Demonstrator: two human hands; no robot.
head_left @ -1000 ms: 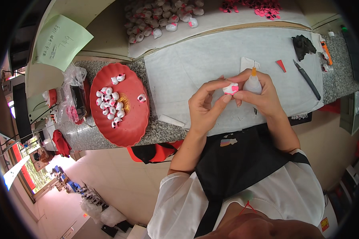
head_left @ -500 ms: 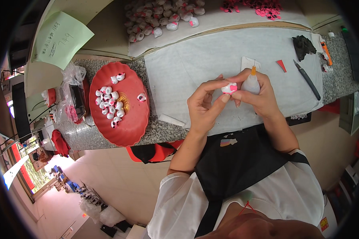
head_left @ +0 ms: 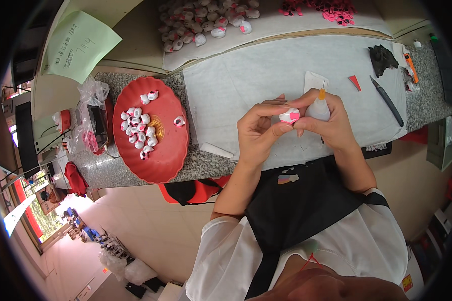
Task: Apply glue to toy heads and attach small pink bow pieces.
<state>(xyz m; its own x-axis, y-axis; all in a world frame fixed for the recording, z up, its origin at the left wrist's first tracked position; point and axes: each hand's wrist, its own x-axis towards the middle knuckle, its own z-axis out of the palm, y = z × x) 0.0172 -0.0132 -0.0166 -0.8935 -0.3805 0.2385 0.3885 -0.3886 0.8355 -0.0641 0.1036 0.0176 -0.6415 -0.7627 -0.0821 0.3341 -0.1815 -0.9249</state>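
Observation:
Over the papered worktop, my left hand [head_left: 258,128] pinches a small white figurine piece with pink patches [head_left: 289,116] between thumb and fingers. My right hand [head_left: 334,120] is closed around a translucent squeeze bottle [head_left: 317,110] with an orange needle tip pointing up and away from me. Its thumb and forefinger also reach the right side of the white and pink piece. A scalloped red tray [head_left: 160,168] to the left holds several similar pieces [head_left: 138,125], and one [head_left: 179,121] sits apart near its right edge.
Many white pieces [head_left: 206,20] and pink parts [head_left: 339,12] lie on the back shelf. On the right are a dark-handled craft knife [head_left: 386,100], a red sliver [head_left: 355,83], a black crumpled cloth [head_left: 383,59] and an orange tool [head_left: 412,67]. White sheet paper [head_left: 226,75] covers the worktop.
The white and pink piece has turned slightly between my fingers and dropped a little. My right hand and the bottle have shifted slightly right and down.

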